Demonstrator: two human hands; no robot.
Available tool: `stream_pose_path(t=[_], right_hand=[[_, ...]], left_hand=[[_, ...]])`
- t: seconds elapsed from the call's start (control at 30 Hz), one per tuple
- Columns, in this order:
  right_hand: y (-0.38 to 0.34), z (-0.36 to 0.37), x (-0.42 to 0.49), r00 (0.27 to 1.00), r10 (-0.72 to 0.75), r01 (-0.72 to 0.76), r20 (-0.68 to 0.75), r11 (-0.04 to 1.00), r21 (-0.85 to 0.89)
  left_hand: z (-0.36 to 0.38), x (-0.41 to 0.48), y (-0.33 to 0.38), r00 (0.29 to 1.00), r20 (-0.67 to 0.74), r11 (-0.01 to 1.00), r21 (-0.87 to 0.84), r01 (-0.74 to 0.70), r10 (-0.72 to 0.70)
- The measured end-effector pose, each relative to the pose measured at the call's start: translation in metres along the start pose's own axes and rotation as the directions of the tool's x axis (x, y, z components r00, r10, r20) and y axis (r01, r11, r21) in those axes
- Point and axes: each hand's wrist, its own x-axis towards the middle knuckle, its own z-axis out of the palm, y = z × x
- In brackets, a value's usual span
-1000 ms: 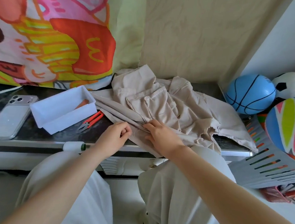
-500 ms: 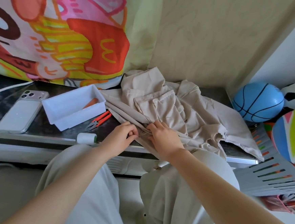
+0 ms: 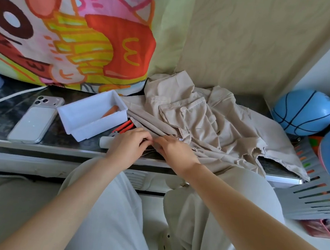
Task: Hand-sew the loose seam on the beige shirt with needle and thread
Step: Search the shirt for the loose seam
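There is only one view, from a wide-angle camera on the person's head. It looks forward and steeply down, along both forearms to the dark counter (image 3: 7, 112). The left hand (image 3: 127, 149) and right hand (image 3: 175, 153) meet close to the picture's centre, near the lens. The beige shirt (image 3: 209, 132) lies toward 1 o'clock and the blue basketball (image 3: 303, 112) toward 3 o'clock. The borders look bent, probably from the lens.

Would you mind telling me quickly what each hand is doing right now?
Left hand: fingers curled, pinching the beige shirt at its front edge; anything else in it is hidden.
Right hand: fingers curled onto the same fold, gripping it.
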Motion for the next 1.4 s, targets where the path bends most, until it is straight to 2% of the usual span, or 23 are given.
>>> stream_pose_path(t=[0.07,0.13,0.23,0.37,0.5,0.6,0.67,0.83,1.03,1.23,1.4], right_hand=[[-0.001,0.000,0.005,0.995,0.068,-0.070,0.067,0.997,0.021],[-0.002,-0.002,0.009,0.989,0.128,-0.135,0.070,0.986,0.103],[-0.002,-0.005,0.013,0.973,0.215,-0.225,0.085,0.965,0.137],[0.000,-0.006,0.016,0.950,0.307,-0.313,0.061,0.941,0.131],[-0.003,-0.009,0.017,0.947,0.312,-0.319,0.072,0.939,0.125],[-0.001,-0.010,0.015,0.949,0.297,-0.308,0.109,0.945,0.110],[0.001,-0.012,0.013,0.949,0.295,-0.306,0.108,0.947,0.100],[0.006,-0.023,0.009,0.936,0.328,-0.340,0.128,0.937,0.082],[0.008,-0.024,0.000,0.952,0.293,-0.295,0.090,0.955,0.013],[0.008,-0.029,-0.015,0.949,0.306,-0.311,-0.075,0.947,-0.073],[0.016,-0.032,-0.017,0.934,0.354,-0.357,-0.053,0.926,-0.122]], left_hand=[[-0.009,-0.002,-0.005,0.999,-0.028,0.999,0.031,0.030,-0.029],[-0.016,-0.004,-0.009,0.997,-0.031,0.996,0.056,0.075,-0.074],[-0.022,-0.008,-0.017,0.990,0.046,0.990,0.054,0.128,-0.131],[-0.025,-0.014,-0.026,0.986,0.123,0.991,-0.049,0.121,-0.114],[-0.026,-0.016,-0.039,0.971,0.201,0.992,0.027,0.125,-0.128],[-0.025,-0.014,-0.047,0.972,0.168,0.984,0.094,0.151,-0.166],[-0.023,-0.012,-0.051,0.974,0.143,0.983,0.066,0.169,-0.177],[-0.024,-0.010,-0.053,0.980,0.084,0.973,-0.132,0.190,-0.180],[-0.026,-0.013,-0.056,0.991,0.121,0.992,-0.103,0.071,-0.059],[-0.022,-0.018,-0.056,0.996,0.080,0.994,-0.099,0.035,-0.027],[-0.018,-0.019,-0.054,0.997,0.061,0.994,-0.101,0.043,-0.037]])
